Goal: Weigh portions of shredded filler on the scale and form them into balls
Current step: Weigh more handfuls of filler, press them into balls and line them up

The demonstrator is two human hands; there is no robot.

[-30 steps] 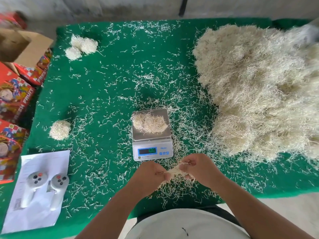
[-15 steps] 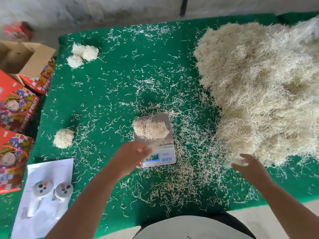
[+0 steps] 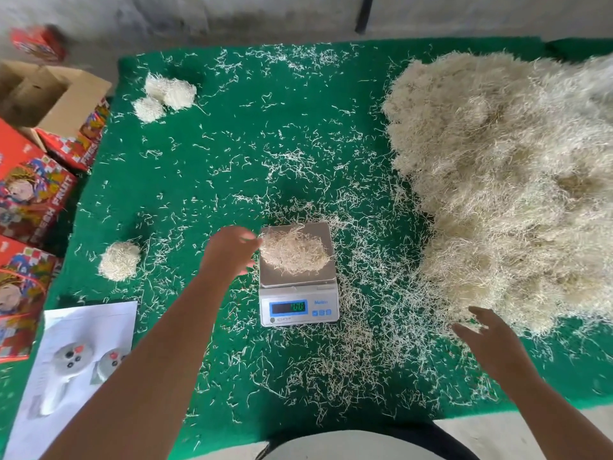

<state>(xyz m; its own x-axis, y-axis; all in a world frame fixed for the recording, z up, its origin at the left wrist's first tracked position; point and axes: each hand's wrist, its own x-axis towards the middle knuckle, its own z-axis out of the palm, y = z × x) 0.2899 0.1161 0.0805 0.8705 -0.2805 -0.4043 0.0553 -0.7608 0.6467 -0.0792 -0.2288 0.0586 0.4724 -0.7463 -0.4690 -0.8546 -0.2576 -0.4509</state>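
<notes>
Scale (image 3: 298, 287) sits mid-table on the green mat (image 3: 205, 180), w/ a loose portion of filler (image 3: 293, 252) on its steel pan; display is lit but digits too blurred to read. Your left hand (image 3: 229, 252) is at the scale's left edge, fingers loosely curled, tips just at the portion's left side, can't tell if they pinch any strands. Your right hand (image 3: 487, 340) is right of the scale & nearer you, fingers spread and relaxed, gripping nothing, at the near edge of the big filler pile (image 3: 504, 180). One finished ball (image 3: 119, 260) lies left of the scale; a cluster of balls (image 3: 166, 96) far-left of it. Paper sheet (image 3: 89, 330) w/ two controllers (image 3: 86, 360) near-left of the scale; printed boxes (image 3: 30, 194) beyond the mat's left edge.
</notes>
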